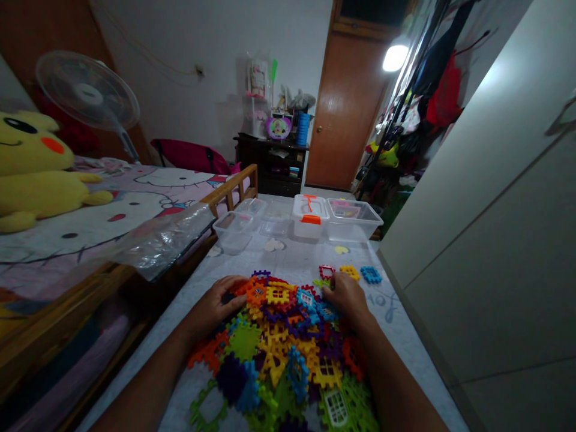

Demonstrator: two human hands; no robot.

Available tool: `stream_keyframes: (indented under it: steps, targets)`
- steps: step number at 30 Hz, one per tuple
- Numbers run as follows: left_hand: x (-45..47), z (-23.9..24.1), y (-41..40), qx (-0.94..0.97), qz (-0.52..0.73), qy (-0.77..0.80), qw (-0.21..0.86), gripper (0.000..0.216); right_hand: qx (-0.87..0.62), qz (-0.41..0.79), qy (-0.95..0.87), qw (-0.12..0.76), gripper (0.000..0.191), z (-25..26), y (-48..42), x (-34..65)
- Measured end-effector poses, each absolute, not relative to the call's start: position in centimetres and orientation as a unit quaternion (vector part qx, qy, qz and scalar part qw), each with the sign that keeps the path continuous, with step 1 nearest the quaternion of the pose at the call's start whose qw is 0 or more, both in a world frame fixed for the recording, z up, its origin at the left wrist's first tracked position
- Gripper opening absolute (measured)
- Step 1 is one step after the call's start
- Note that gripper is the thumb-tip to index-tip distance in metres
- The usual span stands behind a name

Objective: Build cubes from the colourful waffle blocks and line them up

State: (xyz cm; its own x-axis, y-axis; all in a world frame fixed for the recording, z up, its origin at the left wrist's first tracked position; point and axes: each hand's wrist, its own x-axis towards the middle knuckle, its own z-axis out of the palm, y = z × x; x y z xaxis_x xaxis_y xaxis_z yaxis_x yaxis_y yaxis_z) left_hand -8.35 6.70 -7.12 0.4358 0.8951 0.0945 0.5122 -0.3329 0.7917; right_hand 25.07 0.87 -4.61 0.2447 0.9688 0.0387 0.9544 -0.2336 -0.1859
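A heap of colourful interlocking plastic building pieces, notched along their edges, spreads in front of me; a flat green piece (pixel 243 342) and a yellow window piece (pixel 327 372) lie in it. My left hand (pixel 225 298) is at the heap's far left, thumb and fingers closed around an orange building piece (pixel 255 293). On the far right side, my right hand (pixel 346 295) has its fingers pinched at a light green building piece (pixel 321 283); its fingertips are partly hidden. Beyond that hand, a red frame piece (pixel 326 272), a yellow piece (pixel 350 273) and a blue piece (pixel 371 275) lie in a row.
Clear plastic boxes (pixel 234 231) stand at the far end of the cloth-covered surface (pixel 288 255), beside a lidded box with orange clips (pixel 310 219). A wooden bed rail (pixel 229 189) borders the left. A pale cabinet (pixel 486 240) rises on the right.
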Motion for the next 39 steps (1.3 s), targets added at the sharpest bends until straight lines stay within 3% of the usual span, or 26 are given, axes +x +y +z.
stream_keyframes:
  steps: [7,14,25,31,39]
  targets:
    - [-8.4,-6.9,6.7,0.777,0.266,0.448,0.352,0.051,-0.747,0.061,-0.656,0.092,0.018,-4.5,0.9,26.4]
    - [-8.3,-6.9,6.7,0.774,0.263,0.45,0.36,0.052,-0.72,0.005,-0.686,0.1,0.039,-5.5,2.2,26.4]
    - [-8.3,-6.9,6.7,0.771,0.269,0.455,0.354,0.052,-0.729,-0.002,-0.678,0.096,0.026,-5.3,2.6,26.7]
    - [-8.2,-7.0,6.7,0.77,0.27,0.459,0.353,0.052,-0.762,-0.01,-0.641,0.089,0.042,-3.6,2.1,31.7]
    - [-8.3,-6.8,6.6,0.771,0.261,0.459,0.355,0.055,-0.757,0.022,-0.653,0.028,0.05,-4.5,3.1,33.6]
